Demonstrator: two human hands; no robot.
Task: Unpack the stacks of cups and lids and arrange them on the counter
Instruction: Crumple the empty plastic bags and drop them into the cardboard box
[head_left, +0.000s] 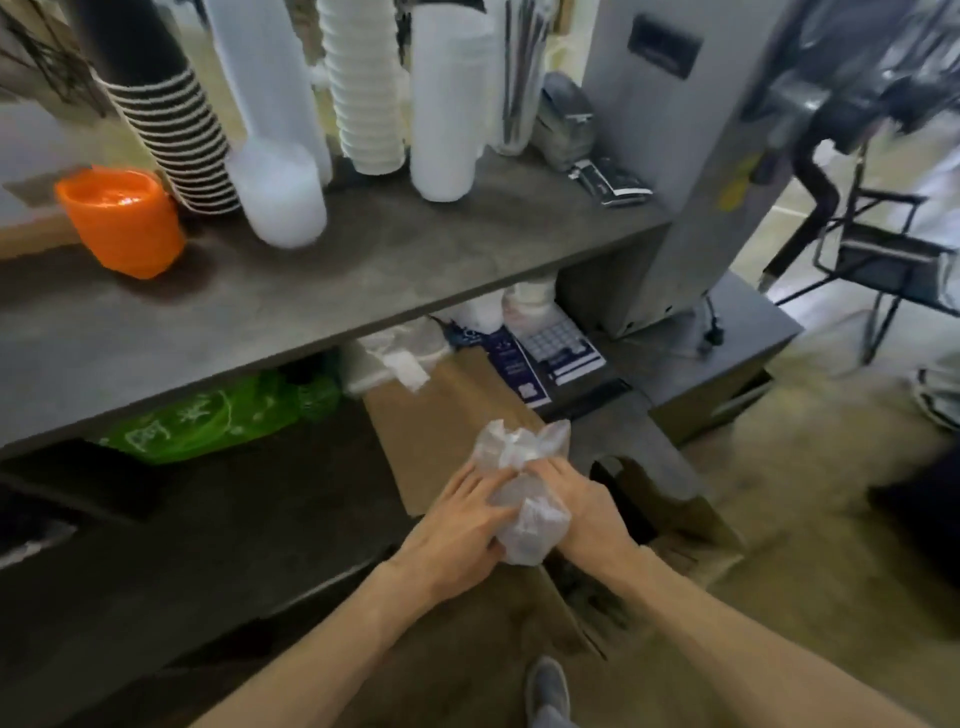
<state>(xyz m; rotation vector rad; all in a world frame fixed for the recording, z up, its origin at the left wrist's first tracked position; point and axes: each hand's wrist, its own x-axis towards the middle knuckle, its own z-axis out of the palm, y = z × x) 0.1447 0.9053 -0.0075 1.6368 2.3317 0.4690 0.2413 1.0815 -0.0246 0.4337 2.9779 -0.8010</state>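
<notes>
I count five cup stacks on the worktop (415, 249): one black-and-white striped (171, 135), four white or translucent. One orange container (122, 221) stands beside them. My two hands grip one crumpled plastic bag (524, 493); below, one green bag (218, 415).

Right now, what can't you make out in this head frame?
- Contents of the plastic bag: crumpled film and both hands, left hand and right hand, cover it.
- Tops of the cup stacks on the counter: cut off by the top edge.
- Print on the green bag under the counter: blurred.
- Person at right: cut off by the right edge.
</notes>
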